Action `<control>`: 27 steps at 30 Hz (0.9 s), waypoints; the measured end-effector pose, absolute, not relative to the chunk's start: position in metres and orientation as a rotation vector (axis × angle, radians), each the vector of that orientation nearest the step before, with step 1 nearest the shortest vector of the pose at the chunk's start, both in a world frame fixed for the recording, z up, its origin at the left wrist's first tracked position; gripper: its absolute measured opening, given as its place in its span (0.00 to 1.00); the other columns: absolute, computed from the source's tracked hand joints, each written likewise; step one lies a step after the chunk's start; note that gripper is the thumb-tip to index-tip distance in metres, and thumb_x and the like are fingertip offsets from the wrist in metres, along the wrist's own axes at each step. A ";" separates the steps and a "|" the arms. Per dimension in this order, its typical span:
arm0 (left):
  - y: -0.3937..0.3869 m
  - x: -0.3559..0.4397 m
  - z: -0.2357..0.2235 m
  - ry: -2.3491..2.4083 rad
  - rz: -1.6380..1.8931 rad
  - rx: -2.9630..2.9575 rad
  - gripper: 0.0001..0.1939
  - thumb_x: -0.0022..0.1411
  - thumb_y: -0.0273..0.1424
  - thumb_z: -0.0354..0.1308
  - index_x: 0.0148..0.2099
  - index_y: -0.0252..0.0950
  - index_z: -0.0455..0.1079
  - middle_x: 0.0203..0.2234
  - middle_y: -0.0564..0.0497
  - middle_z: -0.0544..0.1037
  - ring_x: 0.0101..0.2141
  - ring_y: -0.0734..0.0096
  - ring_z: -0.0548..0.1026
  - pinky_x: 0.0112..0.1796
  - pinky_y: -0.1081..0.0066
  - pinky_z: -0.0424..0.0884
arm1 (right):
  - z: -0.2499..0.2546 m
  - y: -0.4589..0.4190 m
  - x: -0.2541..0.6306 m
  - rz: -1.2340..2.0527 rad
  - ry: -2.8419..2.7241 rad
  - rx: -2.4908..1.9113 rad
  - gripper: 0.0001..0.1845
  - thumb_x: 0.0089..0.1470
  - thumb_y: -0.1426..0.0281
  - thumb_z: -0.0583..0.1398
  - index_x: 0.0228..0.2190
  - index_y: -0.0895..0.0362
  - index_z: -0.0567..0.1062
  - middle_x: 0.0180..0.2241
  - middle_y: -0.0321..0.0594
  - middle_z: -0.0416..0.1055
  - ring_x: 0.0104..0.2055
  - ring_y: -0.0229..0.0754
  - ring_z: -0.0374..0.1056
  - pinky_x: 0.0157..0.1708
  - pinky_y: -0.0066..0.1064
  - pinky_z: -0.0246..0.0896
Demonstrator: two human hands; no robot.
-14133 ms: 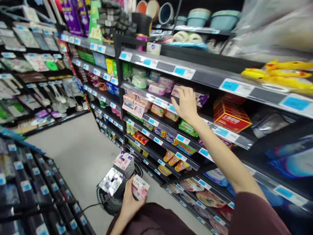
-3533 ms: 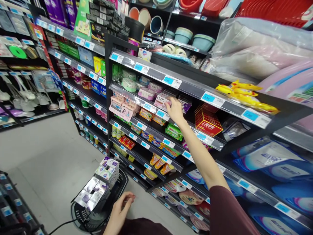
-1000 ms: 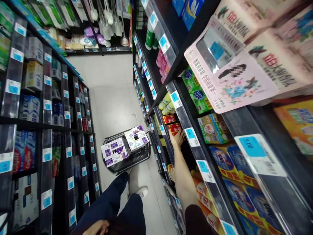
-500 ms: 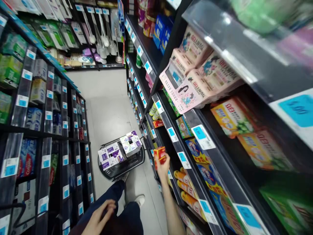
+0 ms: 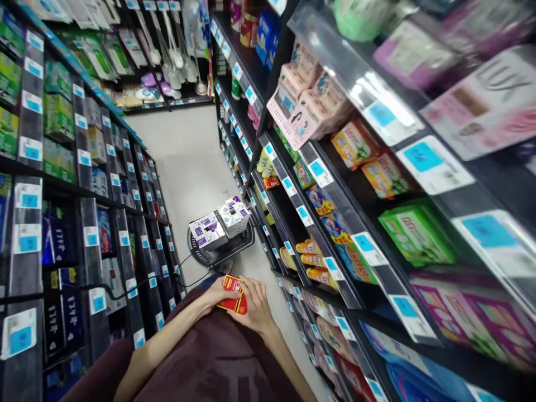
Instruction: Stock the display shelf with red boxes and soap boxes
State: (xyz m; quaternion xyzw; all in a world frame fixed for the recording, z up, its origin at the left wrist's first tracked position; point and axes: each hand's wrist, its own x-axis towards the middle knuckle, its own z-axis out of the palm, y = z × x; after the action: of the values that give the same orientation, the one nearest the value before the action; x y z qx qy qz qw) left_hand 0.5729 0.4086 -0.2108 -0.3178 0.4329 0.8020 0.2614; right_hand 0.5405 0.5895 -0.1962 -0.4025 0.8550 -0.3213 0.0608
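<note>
Close in front of my body, both hands hold small red and yellow boxes (image 5: 233, 286), which look like two pressed together. My left hand (image 5: 214, 292) grips their left side with its fingers closed. From the right, my right hand (image 5: 254, 306) wraps round them, its fingers bent along the top and edge. The writing on the boxes is too small to read. Just beyond my hands a black shopping basket (image 5: 218, 258) stands on the floor with white and purple cartons (image 5: 208, 230) in it.
Shelves with price tags line both sides of the narrow aisle floor (image 5: 184, 151). To the right are orange bottles (image 5: 312, 260), a red box (image 5: 271, 182) and pink cartons (image 5: 314, 109). A black cable (image 5: 151, 279) crosses at the left. Brushes (image 5: 178, 56) hang at the far end.
My right hand has drawn back from the right shelf to my body with the red and yellow boxes. My left hand, free before, has closed on them too. The view has shifted.
</note>
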 end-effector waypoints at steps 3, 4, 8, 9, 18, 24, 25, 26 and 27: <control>0.418 0.566 -0.201 1.233 2.226 -0.821 0.32 0.37 0.34 0.79 0.45 0.32 0.72 0.37 0.44 0.81 0.37 0.60 0.79 0.44 0.62 0.74 | -0.169 0.597 0.527 -0.837 2.599 -1.336 0.50 0.53 0.59 0.67 0.68 0.56 0.49 0.62 0.57 0.61 0.59 0.61 0.61 0.57 0.57 0.53; 0.420 0.563 -0.196 1.249 2.250 -0.799 0.33 0.37 0.35 0.79 0.45 0.32 0.72 0.38 0.44 0.81 0.38 0.60 0.79 0.44 0.62 0.74 | -0.158 0.599 0.523 -0.787 2.601 -1.356 0.51 0.54 0.59 0.67 0.68 0.56 0.48 0.63 0.58 0.60 0.60 0.61 0.60 0.57 0.57 0.53; 0.429 0.553 -0.170 1.288 2.386 -0.753 0.37 0.37 0.37 0.79 0.49 0.34 0.70 0.42 0.43 0.81 0.41 0.57 0.79 0.46 0.60 0.74 | -0.115 0.597 0.510 -0.790 2.624 -1.467 0.60 0.49 0.57 0.71 0.70 0.51 0.43 0.65 0.55 0.57 0.65 0.61 0.55 0.60 0.60 0.51; 0.432 0.551 -0.162 1.270 2.441 -0.762 0.38 0.37 0.37 0.79 0.50 0.34 0.70 0.42 0.43 0.81 0.42 0.56 0.79 0.47 0.59 0.75 | -0.105 0.595 0.507 -0.878 2.669 -1.470 0.61 0.47 0.56 0.72 0.70 0.50 0.43 0.66 0.54 0.56 0.66 0.61 0.53 0.61 0.60 0.51; 0.447 0.537 -0.098 1.099 2.829 -0.857 0.36 0.46 0.41 0.74 0.55 0.35 0.67 0.49 0.41 0.79 0.50 0.49 0.77 0.51 0.56 0.75 | -0.082 0.593 0.492 -2.142 2.012 -0.147 0.25 0.55 0.57 0.67 0.49 0.55 0.71 0.48 0.49 0.74 0.48 0.51 0.73 0.47 0.42 0.72; 0.441 0.539 -0.089 1.273 2.776 -0.790 0.44 0.43 0.42 0.75 0.60 0.39 0.62 0.52 0.41 0.76 0.52 0.46 0.75 0.49 0.56 0.76 | -0.076 0.592 0.492 -2.422 1.702 -0.006 0.24 0.56 0.58 0.67 0.51 0.52 0.73 0.51 0.44 0.73 0.50 0.47 0.71 0.48 0.36 0.70; 0.440 0.541 -0.088 1.273 2.756 -0.777 0.45 0.43 0.43 0.75 0.61 0.39 0.61 0.53 0.41 0.76 0.53 0.46 0.75 0.49 0.56 0.76 | -0.073 0.591 0.492 -2.472 1.611 0.040 0.24 0.57 0.57 0.66 0.52 0.51 0.73 0.50 0.43 0.72 0.49 0.46 0.71 0.45 0.35 0.71; 0.439 0.542 -0.088 1.256 2.733 -0.758 0.46 0.42 0.43 0.75 0.61 0.39 0.61 0.53 0.41 0.76 0.53 0.45 0.75 0.49 0.56 0.76 | -0.070 0.590 0.492 -2.528 1.492 0.084 0.23 0.58 0.57 0.65 0.53 0.50 0.73 0.49 0.42 0.73 0.47 0.44 0.71 0.42 0.33 0.71; 0.438 0.543 -0.089 1.233 2.711 -0.730 0.47 0.42 0.44 0.75 0.61 0.39 0.60 0.54 0.40 0.75 0.54 0.44 0.74 0.48 0.55 0.77 | -0.068 0.589 0.493 -2.584 1.343 0.112 0.22 0.59 0.57 0.64 0.52 0.50 0.73 0.46 0.42 0.73 0.43 0.42 0.71 0.37 0.31 0.70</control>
State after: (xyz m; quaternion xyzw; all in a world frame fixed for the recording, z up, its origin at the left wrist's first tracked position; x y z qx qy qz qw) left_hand 0.5433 0.4382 -0.0889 -0.2378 0.4019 0.8835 0.0374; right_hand 0.4927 0.5894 -0.0679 0.0382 0.4579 -0.8809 0.1134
